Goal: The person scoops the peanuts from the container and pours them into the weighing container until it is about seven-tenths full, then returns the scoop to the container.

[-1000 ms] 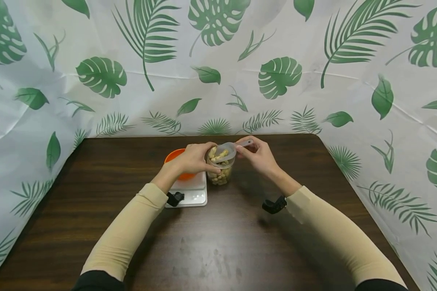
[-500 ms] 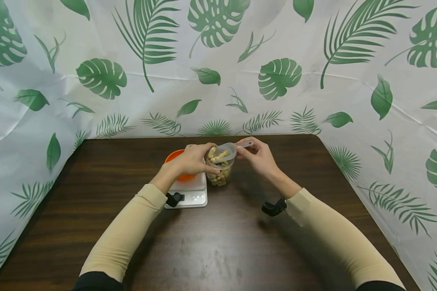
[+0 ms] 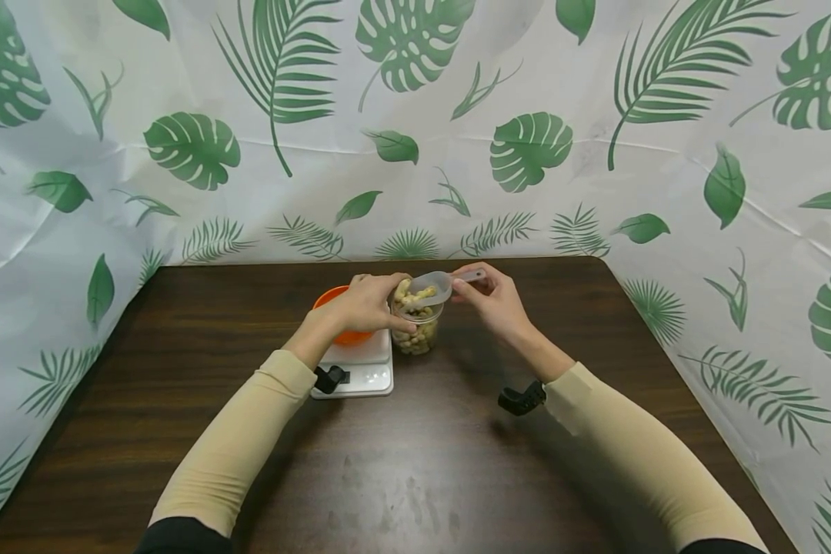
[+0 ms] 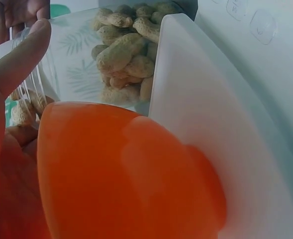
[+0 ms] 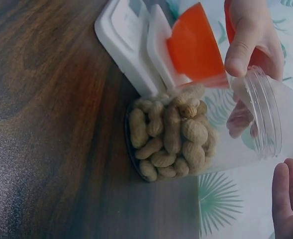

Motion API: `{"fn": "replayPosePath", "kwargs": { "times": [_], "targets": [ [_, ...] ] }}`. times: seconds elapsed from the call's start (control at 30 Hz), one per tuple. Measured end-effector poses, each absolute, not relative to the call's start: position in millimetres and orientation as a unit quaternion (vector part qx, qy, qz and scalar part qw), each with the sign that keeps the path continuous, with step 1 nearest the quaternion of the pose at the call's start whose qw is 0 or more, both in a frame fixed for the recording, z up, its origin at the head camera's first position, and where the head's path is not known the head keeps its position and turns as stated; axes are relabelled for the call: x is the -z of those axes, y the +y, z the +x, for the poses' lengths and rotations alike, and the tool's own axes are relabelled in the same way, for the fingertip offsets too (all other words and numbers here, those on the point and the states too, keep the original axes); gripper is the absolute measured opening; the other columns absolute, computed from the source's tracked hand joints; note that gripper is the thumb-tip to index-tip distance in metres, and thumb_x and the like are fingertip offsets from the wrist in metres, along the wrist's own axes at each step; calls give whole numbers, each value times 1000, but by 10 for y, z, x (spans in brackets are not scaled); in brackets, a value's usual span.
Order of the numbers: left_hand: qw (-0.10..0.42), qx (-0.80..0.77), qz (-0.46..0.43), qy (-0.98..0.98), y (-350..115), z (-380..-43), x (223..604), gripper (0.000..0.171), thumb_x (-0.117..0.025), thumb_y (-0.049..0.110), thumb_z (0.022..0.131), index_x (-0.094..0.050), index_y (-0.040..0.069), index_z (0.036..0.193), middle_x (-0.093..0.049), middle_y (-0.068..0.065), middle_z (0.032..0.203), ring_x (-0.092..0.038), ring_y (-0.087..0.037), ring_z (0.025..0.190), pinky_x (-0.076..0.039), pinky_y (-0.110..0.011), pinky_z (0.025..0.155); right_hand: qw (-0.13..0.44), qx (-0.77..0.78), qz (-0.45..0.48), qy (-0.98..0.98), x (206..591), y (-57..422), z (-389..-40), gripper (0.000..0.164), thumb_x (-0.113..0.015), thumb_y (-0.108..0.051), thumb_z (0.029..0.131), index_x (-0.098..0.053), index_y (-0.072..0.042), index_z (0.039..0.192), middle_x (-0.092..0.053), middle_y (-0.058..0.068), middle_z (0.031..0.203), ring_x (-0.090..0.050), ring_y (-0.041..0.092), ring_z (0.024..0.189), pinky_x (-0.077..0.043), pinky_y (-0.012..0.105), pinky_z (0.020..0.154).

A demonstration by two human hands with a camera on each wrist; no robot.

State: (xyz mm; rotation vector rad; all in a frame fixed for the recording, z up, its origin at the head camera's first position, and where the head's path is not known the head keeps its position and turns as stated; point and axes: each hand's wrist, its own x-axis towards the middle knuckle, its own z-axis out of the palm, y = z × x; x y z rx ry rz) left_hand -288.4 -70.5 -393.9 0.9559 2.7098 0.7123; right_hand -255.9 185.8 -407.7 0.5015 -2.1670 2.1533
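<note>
A screened-off recording corner, by the look of it: a creased, leaf-printed sheet (image 3: 450,138) runs from nine o'clock through twelve to three around a wood-grain surface (image 3: 402,462), with black wrist cameras (image 3: 522,398) worn. The room beyond is hidden.

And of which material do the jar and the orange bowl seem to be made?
Jar: clear, glossy, probably plastic, though glass is possible; peanuts show through its wall.
Orange bowl: probably plastic, smooth, soft sheen; even colour and pale highlights suggest it.
</note>
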Motion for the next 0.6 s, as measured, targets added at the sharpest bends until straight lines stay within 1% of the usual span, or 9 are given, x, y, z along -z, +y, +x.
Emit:
{"fn": "replayPosePath", "kwargs": {
  "times": [0.1, 0.17, 0.27, 0.33, 0.53, 0.6],
  "targets": [
    [93, -234, 321, 913, -701, -2887, 3935, 84, -84, 50, 84, -48, 12, 149, -64, -1, 132, -58, -25, 117, -27, -52, 105, 29, -702, 158, -693, 4091, 1859, -2551, 27, -63, -3, 102, -58, 15, 122, -65, 19, 114, -69, 21, 98, -54, 51, 92],
    [95, -231, 319, 914, -699, -2887, 3938, 87, -83, 50, 84, -45, 11, 152, -63, -3, 136, -57, -26, 120, -27, -53, 105, 33, -705, 155, -691, 4105, 1863, -2547, 27, -63, -3, 102, -58, 15, 122, -66, 18, 113, -69, 22, 98, -55, 48, 91],
    [97, -227, 316, 916, -697, -2885, 3939, 93, -83, 51, 84, -41, 9, 155, -59, -5, 143, -55, -28, 126, -27, -53, 106, 37, -711, 150, -686, 4121, 1867, -2542, 28, -63, -3, 102, -58, 15, 123, -66, 17, 112, -69, 22, 98, -55, 46, 91],
    [98, -225, 316, 916, -695, -2880, 3938, 94, -82, 51, 84, -39, 8, 157, -57, -6, 145, -54, -29, 127, -26, -54, 106, 38, -714, 148, -683, 4136, 1873, -2544, 28, -64, -3, 102, -59, 14, 123, -67, 16, 112, -69, 22, 99, -57, 41, 89],
    [97, -220, 319, 917, -689, -2854, 3923, 101, -82, 51, 85, -31, 11, 162, -50, -7, 153, -50, -29, 133, -26, -55, 107, 35, -730, 145, -667, 4179, 1889, -2537, 29, -65, -6, 101, -59, 13, 123, -67, 11, 111, -68, 23, 100, -54, 48, 94],
    [95, -221, 320, 916, -690, -2849, 3923, 102, -82, 51, 85, -28, 12, 163, -50, -8, 154, -50, -30, 134, -25, -55, 108, 32, -738, 144, -658, 4184, 1892, -2531, 29, -65, -7, 101, -60, 11, 123, -67, 11, 112, -68, 23, 102, -51, 53, 96]
  ]
}}
